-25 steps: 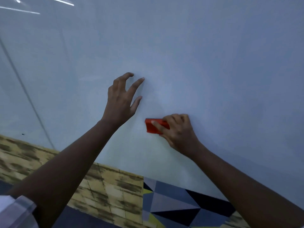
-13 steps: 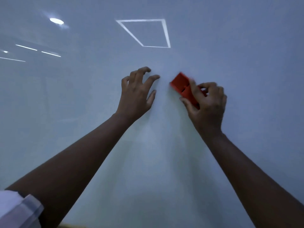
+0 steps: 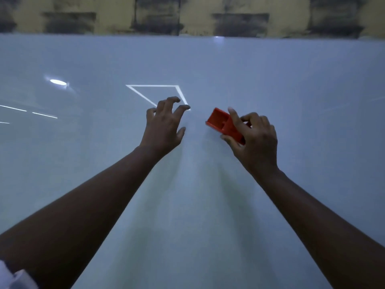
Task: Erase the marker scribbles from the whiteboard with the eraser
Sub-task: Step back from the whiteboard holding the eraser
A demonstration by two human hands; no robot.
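At the far left of the whiteboard [image 3: 83, 163], bright reflected streaks and an oval glare spot [image 3: 56, 81] are seen, and a reflected outline of a ceiling panel [image 3: 155, 93] lies just behind the left hand [image 3: 164, 126]. That hand is propped on the board with fingers bent and spread, and nothing is held in it; a smear could be left by its fingertips if weight is leaned on them. Just to its right, apart from it, the red eraser [image 3: 224, 125] is pinched at its near end by the thumb and fingers of the right hand [image 3: 255, 140], with its far end tilted away to the left. No marker scribbles can be made out on the surface shown, so glare could be mistaken for ink, or faint marks missed. If the eraser is kept angled, only an edge may be pressed to the board and streaks left behind. Along the far edge, a mottled yellow and dark wall [image 3: 187, 15] is visible.
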